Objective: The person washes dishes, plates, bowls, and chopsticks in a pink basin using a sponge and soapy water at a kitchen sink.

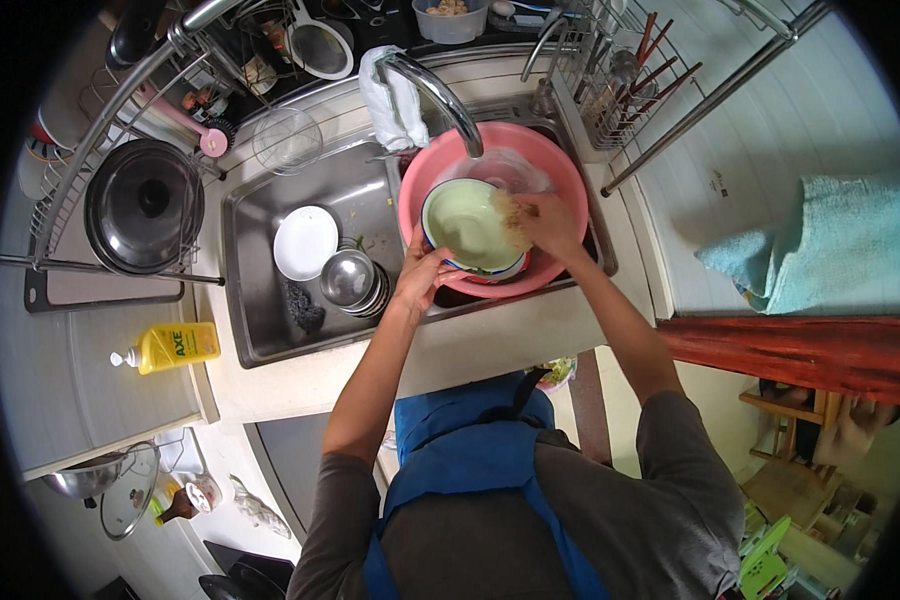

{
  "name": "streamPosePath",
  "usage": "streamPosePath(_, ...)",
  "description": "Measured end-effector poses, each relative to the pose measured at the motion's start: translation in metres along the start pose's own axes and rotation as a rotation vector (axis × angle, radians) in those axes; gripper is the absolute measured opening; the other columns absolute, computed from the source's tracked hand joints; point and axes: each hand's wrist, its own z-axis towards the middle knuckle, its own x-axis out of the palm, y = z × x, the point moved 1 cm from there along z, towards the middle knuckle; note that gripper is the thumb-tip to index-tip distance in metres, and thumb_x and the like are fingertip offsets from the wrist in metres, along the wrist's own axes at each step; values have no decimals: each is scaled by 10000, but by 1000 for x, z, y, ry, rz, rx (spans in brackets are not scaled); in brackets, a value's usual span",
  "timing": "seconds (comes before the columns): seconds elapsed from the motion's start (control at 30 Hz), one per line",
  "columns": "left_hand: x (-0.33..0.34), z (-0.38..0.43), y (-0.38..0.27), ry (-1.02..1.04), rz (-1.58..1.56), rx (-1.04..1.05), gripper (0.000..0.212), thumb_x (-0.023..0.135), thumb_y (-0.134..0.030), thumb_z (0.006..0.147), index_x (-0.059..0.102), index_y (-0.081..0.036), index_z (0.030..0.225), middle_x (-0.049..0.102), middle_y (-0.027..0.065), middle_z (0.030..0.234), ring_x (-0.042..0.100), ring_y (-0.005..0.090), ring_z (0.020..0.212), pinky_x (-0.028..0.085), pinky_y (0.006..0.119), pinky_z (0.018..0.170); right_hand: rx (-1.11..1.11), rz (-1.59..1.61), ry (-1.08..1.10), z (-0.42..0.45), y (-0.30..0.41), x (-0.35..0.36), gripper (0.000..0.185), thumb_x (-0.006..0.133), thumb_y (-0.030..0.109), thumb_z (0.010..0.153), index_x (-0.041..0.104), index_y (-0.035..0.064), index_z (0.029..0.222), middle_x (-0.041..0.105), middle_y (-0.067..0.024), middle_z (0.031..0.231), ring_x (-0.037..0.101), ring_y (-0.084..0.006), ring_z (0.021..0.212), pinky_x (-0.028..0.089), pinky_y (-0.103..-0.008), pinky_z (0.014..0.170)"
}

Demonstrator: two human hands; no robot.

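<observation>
My left hand (423, 271) grips the near left rim of a pale green enamel bowl with a blue edge (461, 225). In my right hand (549, 225) is a tan fibrous scrubber (511, 217), pressed to the bowl's right inner side. The bowl is tilted over a pink plastic basin (570, 180), which sits in the right sink bowl and holds water and a reddish dish, partly hidden. A chrome faucet (446, 94) arches above the basin, with a white cloth (391, 101) draped on it.
In the left sink (270, 195) lie a white plate (306, 244), stacked metal bowls (347, 277) and a dark mesh scourer (304, 307). A yellow detergent bottle (178, 348) lies left of the sink. Wire racks (600, 97) flank both sides; a lidded black pan (144, 206) is at left. Part of a person (855, 427) shows lower right.
</observation>
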Motion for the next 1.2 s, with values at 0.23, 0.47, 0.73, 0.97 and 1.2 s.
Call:
streamPosePath(0.23,28,-2,12,135,-106,-82,702,456,87,797,212,-168,1404,538,142,1126,666,264,734,603,397,626,-97,59,-111,3,12,71,175,585,135,750,579,6,869,597,-220,795,587,-385,782,462,-432,703)
streamPosePath(0.47,2,-1,-12,58,98,72,719,436,140,732,290,-133,1381,545,139,1080,652,237,771,610,344,605,-380,-239,333,-13,18,40,106,574,127,750,561,24,771,583,-151,755,581,-330,790,451,-437,693)
streamPosePath(0.73,12,10,6,32,-64,61,730,438,124,748,236,-147,1396,496,163,1172,638,291,856,604,414,659,-578,-300,114,-6,20,66,94,557,92,721,640,53,744,626,-116,808,595,-282,875,470,-407,794)
streamPosePath(0.97,20,1,14,114,-176,8,724,421,115,751,240,-192,1381,438,146,1257,618,346,940,599,440,682,-246,-732,20,19,17,38,81,594,57,688,666,55,726,639,-152,777,608,-333,846,509,-382,726)
streamPosePath(1.2,13,6,4,135,-139,-71,668,436,92,769,251,-153,1363,495,153,1185,633,326,906,588,469,696,-356,58,101,19,41,60,107,598,73,683,638,31,773,605,-168,782,575,-358,807,466,-433,717)
